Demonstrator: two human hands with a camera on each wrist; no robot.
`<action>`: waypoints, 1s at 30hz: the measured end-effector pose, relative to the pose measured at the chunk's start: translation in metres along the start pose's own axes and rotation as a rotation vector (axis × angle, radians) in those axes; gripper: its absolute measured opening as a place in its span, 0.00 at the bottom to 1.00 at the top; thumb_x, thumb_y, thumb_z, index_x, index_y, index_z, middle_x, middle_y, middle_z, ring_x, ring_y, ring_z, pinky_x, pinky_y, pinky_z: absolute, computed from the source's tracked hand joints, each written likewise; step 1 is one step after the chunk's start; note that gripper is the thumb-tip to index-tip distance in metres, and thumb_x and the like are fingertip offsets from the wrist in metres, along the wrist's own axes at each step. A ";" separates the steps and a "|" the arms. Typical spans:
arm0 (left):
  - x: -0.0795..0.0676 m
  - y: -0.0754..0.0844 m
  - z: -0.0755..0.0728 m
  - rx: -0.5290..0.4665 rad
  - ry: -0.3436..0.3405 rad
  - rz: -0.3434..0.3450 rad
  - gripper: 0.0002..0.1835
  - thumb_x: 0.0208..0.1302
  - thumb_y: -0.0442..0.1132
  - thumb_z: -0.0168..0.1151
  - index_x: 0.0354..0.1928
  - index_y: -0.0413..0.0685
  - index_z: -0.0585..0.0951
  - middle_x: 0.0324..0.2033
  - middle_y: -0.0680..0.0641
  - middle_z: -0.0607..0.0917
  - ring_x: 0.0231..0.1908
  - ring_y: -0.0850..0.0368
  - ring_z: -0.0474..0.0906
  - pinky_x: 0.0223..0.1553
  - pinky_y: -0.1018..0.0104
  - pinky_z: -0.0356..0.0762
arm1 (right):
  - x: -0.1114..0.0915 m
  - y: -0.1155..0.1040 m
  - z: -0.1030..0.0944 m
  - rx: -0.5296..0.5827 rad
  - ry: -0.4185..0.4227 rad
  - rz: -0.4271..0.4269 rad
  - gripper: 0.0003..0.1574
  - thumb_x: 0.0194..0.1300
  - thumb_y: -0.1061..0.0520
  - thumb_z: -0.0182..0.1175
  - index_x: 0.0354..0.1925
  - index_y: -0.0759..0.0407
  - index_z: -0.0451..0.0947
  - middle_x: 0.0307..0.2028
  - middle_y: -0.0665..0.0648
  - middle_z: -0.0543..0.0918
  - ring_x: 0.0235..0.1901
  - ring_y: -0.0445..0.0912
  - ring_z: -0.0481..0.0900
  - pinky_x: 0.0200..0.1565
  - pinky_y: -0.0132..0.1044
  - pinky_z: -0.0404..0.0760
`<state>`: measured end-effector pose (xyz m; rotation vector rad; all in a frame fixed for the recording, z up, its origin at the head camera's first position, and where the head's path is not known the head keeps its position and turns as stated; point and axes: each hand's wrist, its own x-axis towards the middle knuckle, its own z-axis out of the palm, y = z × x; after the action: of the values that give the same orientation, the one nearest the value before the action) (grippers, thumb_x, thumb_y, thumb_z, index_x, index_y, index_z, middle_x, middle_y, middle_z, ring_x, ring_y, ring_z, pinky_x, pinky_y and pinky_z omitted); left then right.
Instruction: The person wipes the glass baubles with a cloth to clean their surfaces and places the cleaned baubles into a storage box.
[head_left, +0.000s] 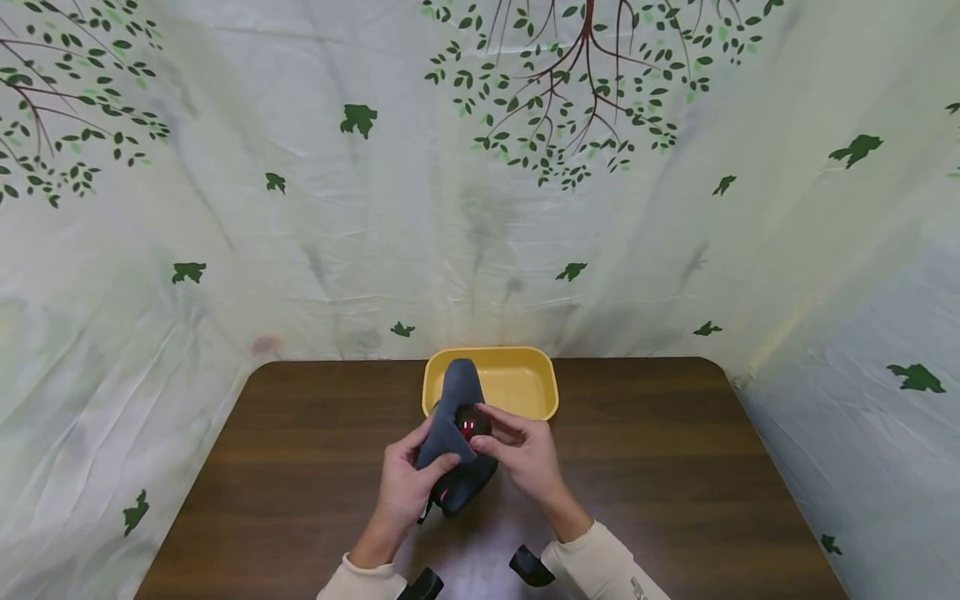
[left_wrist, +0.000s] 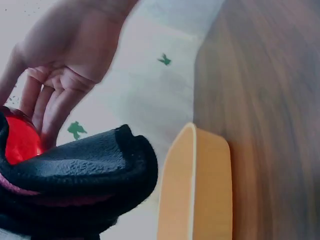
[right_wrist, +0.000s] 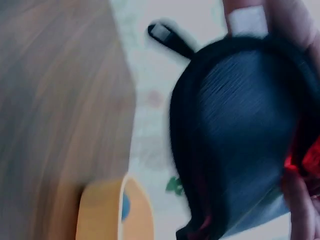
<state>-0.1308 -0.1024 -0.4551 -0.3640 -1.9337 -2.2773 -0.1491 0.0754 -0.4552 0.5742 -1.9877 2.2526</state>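
In the head view, my left hand (head_left: pixel 405 479) holds a dark zippered case (head_left: pixel 468 483) above the table, its thumb on a blue-grey flap-like part (head_left: pixel 459 392). The case gapes, showing a pink inner edge, and a zipper pull (right_wrist: pixel 172 39) sticks out in the right wrist view. At the opening is a shiny red, lens-like piece (head_left: pixel 471 427) with a dark rim. My right hand (head_left: pixel 525 450) pinches this piece between thumb and fingers. The left wrist view shows the red surface (left_wrist: pixel 21 140) beside the right hand's fingers. How far the piece sits inside is hidden.
A yellow tray (head_left: pixel 536 408) stands at the table's far edge, just behind the hands. Something blue (right_wrist: pixel 126 206) shows inside it in the right wrist view. The brown wooden table (head_left: pixel 645 467) meets a leaf-printed cloth (head_left: pixel 495 250) at the back.
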 end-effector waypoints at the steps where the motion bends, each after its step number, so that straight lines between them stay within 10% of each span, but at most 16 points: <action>1: 0.001 -0.001 -0.001 0.030 -0.006 0.039 0.35 0.49 0.19 0.68 0.62 0.28 0.68 0.49 0.60 0.83 0.47 0.63 0.81 0.48 0.71 0.78 | 0.000 -0.001 0.001 0.016 0.023 0.070 0.27 0.59 0.63 0.67 0.55 0.74 0.75 0.50 0.72 0.80 0.46 0.54 0.83 0.44 0.41 0.82; 6: 0.005 -0.004 -0.005 0.182 -0.059 0.278 0.36 0.41 0.17 0.71 0.59 0.28 0.73 0.57 0.56 0.79 0.58 0.63 0.74 0.58 0.74 0.69 | 0.002 -0.005 0.006 0.075 0.081 0.282 0.23 0.67 0.58 0.61 0.52 0.76 0.77 0.44 0.71 0.83 0.35 0.48 0.87 0.38 0.43 0.84; 10: 0.004 -0.003 -0.004 0.223 -0.035 0.326 0.35 0.41 0.17 0.70 0.58 0.27 0.74 0.57 0.51 0.78 0.58 0.63 0.73 0.58 0.75 0.68 | 0.002 -0.006 0.007 0.111 0.077 0.271 0.22 0.67 0.59 0.60 0.51 0.78 0.77 0.43 0.72 0.83 0.34 0.45 0.87 0.38 0.41 0.84; 23: -0.002 0.012 0.014 -0.059 0.184 -0.079 0.24 0.61 0.24 0.61 0.58 0.20 0.70 0.40 0.55 0.86 0.39 0.63 0.83 0.42 0.70 0.81 | 0.000 0.007 0.005 0.146 -0.066 -0.220 0.36 0.51 0.72 0.69 0.58 0.78 0.70 0.58 0.64 0.77 0.60 0.50 0.74 0.57 0.40 0.73; 30: -0.005 0.010 0.013 -0.062 0.155 -0.073 0.22 0.60 0.22 0.61 0.57 0.21 0.72 0.40 0.55 0.87 0.39 0.61 0.83 0.41 0.67 0.82 | -0.001 0.010 0.002 0.132 -0.083 -0.269 0.35 0.53 0.67 0.70 0.58 0.77 0.70 0.57 0.62 0.79 0.58 0.50 0.76 0.57 0.41 0.74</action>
<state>-0.1223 -0.0914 -0.4452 -0.1212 -1.8332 -2.3378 -0.1512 0.0717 -0.4650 0.9025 -1.6840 2.2346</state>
